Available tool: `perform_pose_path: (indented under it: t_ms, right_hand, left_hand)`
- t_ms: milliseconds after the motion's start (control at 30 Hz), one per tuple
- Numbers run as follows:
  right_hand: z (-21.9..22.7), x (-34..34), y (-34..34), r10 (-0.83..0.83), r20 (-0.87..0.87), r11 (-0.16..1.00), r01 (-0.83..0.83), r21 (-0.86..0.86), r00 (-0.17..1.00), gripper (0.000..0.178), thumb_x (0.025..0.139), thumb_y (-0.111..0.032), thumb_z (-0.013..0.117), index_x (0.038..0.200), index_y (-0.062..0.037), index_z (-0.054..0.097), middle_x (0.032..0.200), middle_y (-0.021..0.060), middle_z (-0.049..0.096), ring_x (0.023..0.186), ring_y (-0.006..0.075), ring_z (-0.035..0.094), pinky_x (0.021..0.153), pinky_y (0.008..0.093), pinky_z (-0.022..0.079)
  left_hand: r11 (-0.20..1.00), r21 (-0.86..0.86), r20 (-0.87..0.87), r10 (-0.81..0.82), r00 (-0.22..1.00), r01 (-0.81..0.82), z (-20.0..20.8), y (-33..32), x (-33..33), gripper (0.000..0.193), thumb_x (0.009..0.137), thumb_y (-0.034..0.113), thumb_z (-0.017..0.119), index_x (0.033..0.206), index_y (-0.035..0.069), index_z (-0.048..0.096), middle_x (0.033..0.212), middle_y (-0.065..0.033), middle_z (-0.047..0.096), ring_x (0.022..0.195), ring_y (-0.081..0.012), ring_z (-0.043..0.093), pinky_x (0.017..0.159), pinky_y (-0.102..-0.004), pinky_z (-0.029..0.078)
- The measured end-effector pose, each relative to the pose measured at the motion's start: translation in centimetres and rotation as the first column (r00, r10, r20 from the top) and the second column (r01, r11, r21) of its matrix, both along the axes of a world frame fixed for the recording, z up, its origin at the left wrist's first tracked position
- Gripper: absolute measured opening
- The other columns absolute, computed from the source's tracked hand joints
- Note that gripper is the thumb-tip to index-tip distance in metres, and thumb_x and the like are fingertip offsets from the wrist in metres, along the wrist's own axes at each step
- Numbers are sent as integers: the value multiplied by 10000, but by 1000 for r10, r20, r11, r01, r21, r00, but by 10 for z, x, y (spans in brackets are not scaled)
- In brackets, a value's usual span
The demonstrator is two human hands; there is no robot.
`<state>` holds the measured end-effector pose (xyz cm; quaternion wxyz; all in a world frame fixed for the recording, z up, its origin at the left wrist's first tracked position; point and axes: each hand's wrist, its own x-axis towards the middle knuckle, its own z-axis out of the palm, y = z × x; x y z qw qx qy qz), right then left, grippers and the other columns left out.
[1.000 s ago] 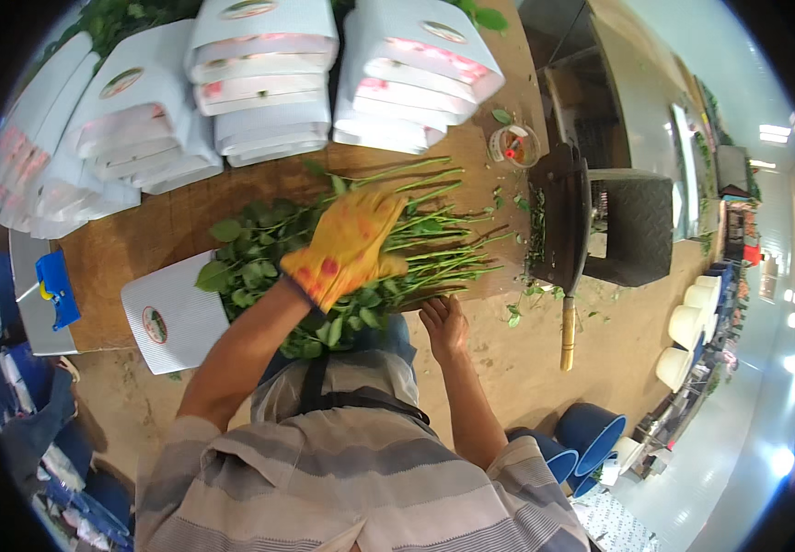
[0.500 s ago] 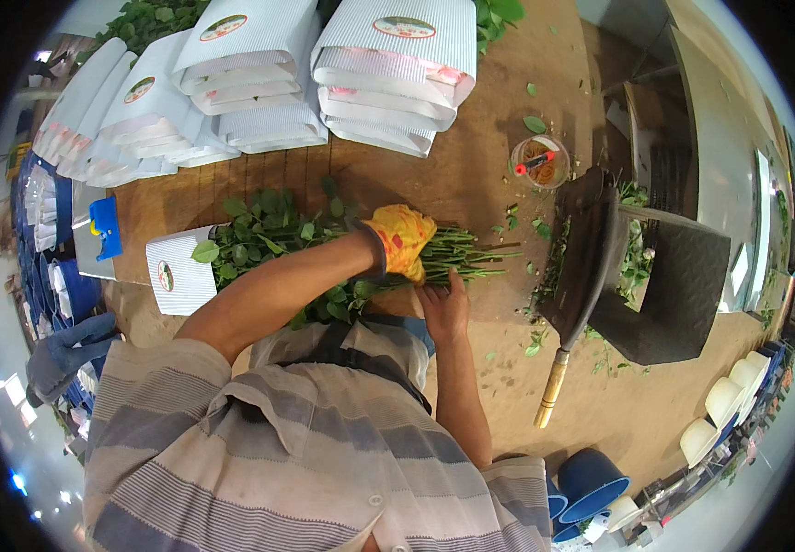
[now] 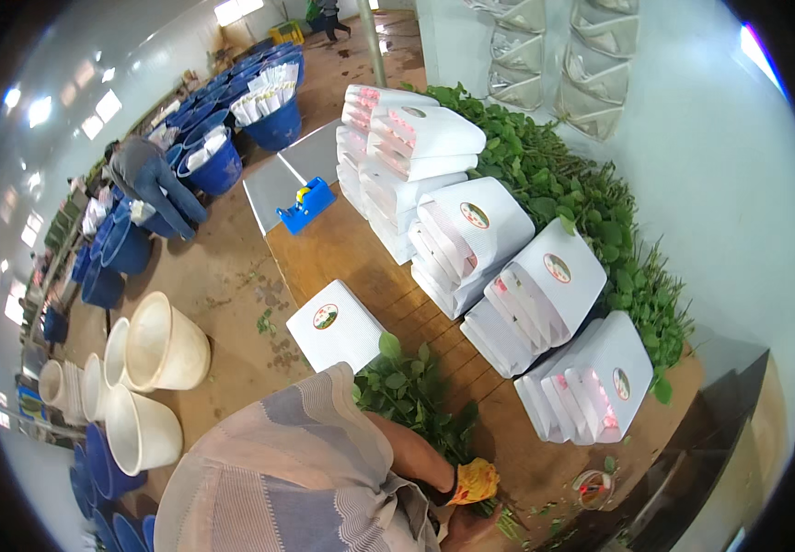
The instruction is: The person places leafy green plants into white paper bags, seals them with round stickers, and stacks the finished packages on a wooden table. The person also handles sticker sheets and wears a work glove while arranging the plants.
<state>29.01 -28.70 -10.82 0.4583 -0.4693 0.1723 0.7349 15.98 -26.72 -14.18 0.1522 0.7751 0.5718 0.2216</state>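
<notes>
Leafy green stems bundled (image 3: 411,396) on wooden counter (image 3: 351,248), gripped at cut ends by left hand in yellow glove (image 3: 474,481); bare right hand (image 3: 471,529) just beneath, grip unclear; white paper sleeve (image 3: 335,324) beside, stacked white sleeves (image 3: 508,267) behind

Bright, even daylight, glare on ceiling lights upper left, strong fisheye bending, dark rim

right hand (image 3: 471,532) cut off by lower edge; gloved left hand (image 3: 474,481) half buried in leafy stems (image 3: 416,396)
</notes>
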Motion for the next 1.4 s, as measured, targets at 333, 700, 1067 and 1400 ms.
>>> perform_pose_path:
  t_ms: [333,700,1067,1400]
  right_hand:
    - [-4,-23,9,136,190,979,-162,126,972,581,928,-409,551,1369,-34,509,1418,147,516,1304,298,490,1089,458,386]
    - [-1,-36,16,238,275,934,-297,198,932,552,903,-387,600,1321,-33,536,1374,149,545,1250,287,534,1043,447,434]
    - [-3,-14,-2,156,28,948,-158,278,987,498,884,-360,657,1260,-45,572,1301,140,590,1192,284,576,1013,446,472]
    - [10,24,-40,-270,255,961,245,125,929,351,908,-250,712,1151,-27,591,1033,55,624,927,213,630,775,402,521]
  left_hand:
    - [999,46,221,-27,975,17,2,9,-11,184,923,262,577,926,101,668,869,-97,608,850,-292,579,783,-434,489]
    - [999,-30,211,41,977,-36,16,23,-14,222,911,296,565,982,112,665,968,-96,642,962,-279,597,839,-436,492]
    - [971,-234,72,-30,997,46,33,18,10,273,900,331,552,1037,122,663,1067,-95,675,1074,-267,616,895,-438,496]
    - [859,-394,-35,-369,929,326,77,-24,13,179,841,192,633,990,96,649,981,-153,695,894,-324,684,787,-442,522]
